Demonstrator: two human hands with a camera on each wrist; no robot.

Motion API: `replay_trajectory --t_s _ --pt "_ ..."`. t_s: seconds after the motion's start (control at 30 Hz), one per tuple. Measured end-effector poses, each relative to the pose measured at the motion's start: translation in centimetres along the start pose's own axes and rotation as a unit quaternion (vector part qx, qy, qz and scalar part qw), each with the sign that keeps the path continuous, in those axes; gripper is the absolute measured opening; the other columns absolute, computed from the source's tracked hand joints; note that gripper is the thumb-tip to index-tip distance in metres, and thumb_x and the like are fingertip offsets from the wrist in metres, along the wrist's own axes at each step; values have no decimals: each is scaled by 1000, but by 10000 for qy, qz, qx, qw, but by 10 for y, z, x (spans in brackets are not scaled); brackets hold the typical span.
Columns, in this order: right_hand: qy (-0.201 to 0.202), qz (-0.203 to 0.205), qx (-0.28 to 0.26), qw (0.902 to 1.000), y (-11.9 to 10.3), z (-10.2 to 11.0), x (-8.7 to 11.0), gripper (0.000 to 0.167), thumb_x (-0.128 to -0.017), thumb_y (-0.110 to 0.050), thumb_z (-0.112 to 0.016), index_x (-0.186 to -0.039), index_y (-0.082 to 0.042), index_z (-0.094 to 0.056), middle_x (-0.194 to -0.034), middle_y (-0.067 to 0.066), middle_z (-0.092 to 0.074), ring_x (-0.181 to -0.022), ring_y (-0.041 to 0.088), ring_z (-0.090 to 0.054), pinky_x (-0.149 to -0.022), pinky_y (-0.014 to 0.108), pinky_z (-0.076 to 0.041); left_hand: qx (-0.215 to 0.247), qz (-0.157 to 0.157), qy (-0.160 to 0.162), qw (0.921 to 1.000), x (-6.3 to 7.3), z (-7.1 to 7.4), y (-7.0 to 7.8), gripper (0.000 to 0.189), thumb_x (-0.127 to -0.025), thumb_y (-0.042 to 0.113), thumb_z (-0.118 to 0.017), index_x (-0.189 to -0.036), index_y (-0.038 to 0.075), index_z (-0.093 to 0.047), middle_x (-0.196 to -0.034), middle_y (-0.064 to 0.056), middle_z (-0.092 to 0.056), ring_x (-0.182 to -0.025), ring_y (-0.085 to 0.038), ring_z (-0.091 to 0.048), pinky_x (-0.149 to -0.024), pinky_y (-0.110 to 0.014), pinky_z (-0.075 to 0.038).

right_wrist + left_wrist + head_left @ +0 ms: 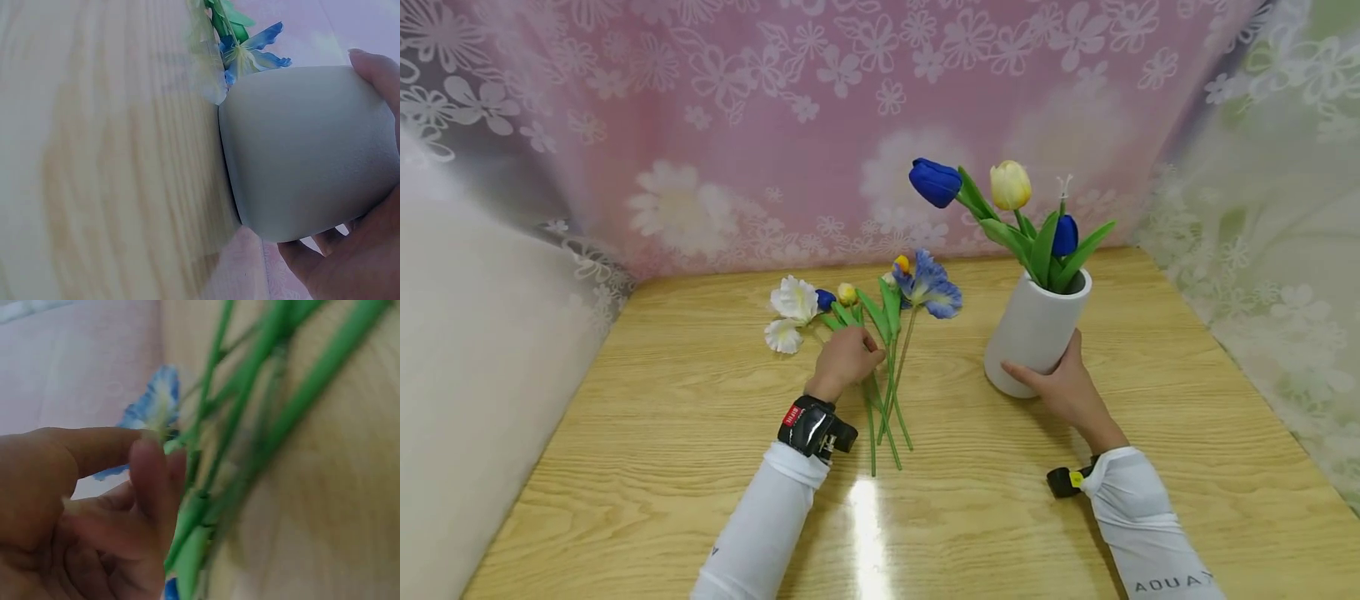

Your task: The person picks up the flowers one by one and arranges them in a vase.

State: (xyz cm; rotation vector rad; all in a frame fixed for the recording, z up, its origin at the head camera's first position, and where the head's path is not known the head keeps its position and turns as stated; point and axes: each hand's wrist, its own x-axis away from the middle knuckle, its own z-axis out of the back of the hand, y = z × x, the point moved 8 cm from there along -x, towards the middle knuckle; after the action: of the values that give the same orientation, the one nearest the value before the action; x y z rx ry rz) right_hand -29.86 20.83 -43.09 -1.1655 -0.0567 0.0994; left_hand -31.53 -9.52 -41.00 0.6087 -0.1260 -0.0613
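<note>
Pink cloth (820,150) printed with pale flowers hangs behind a wood-grained worktop (625,467). On the right of it is the white vase (1033,342), leaning rightward in the head view, though I cannot tell whether it is truly tilted. It looks smooth, stiff and hollow, probably moderately heavy and perhaps slippery or breakable, so the lower body seems the sure place to take hold, with thumb and fingers on opposite sides. That is how the right hand (1067,387) has it: spread wide, gripping low, the thumb on one side and the fingers (299,259) on the other. From its mouth rise a cream tulip (1011,185), two blue tulips (936,182) and green leaves. Left of the vase, well apart, a bunch of loose stems (872,450) lies on the worktop, a blue iris (932,287) and white blooms (793,300) at their far ends. They look light and springy, with soft petals; a pinch on the bare green part should spare the heads. The left hand (842,362) is right over them, its fingers curled and drawn narrow, the thumb close to the forefinger; whether a stem is pinched between them, I cannot tell.
</note>
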Motion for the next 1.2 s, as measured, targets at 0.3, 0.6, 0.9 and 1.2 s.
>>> replay_trajectory --t_s 0.3,0.6,0.9,1.2 --pt "-42 -62 12 10000 2 0 -2 106 -85 -33 -73 -147 -13 10 -145 25 -21 -131 44 -28 -102 61 -26 98 -125 30 9999 -6 -13 -5 34 -93 23 -63 -64 6 -67 -43 1 -54 -42 -15 -54 -43 -23 -35" --pt "-25 -7 -76 10000 4 0 -4 105 -85 -30 -74 -147 -14 10 -145 25 -21 -132 43 -27 -103 61 -26 180 30 -253 9995 -13 -22 -3 35 -89 18 -64 -56 6 -66 -47 -1 -60 -44 -15 -59 -49 -26 -45" --pt "12 66 -73 10000 1 -1 -1 105 -84 -31 -75 -147 -13 7 -143 24 -23 -130 42 -30 -102 61 -28 2255 410 -354 9727 -13 -19 -24 19 -91 12 -63 -83 -3 -71 -58 -8 -63 -45 -13 -60 -51 -29 -54" --pt "3 42 -44 10000 2 0 0 106 -84 -33 -75 -147 -13 8 -143 24 -24 -129 43 -30 -101 61 -28 3631 110 -33 9317 4 14 -19 21 -94 8 -58 -104 -9 -63 -72 -15 -64 -58 -24 -64 -68 -50 -55"
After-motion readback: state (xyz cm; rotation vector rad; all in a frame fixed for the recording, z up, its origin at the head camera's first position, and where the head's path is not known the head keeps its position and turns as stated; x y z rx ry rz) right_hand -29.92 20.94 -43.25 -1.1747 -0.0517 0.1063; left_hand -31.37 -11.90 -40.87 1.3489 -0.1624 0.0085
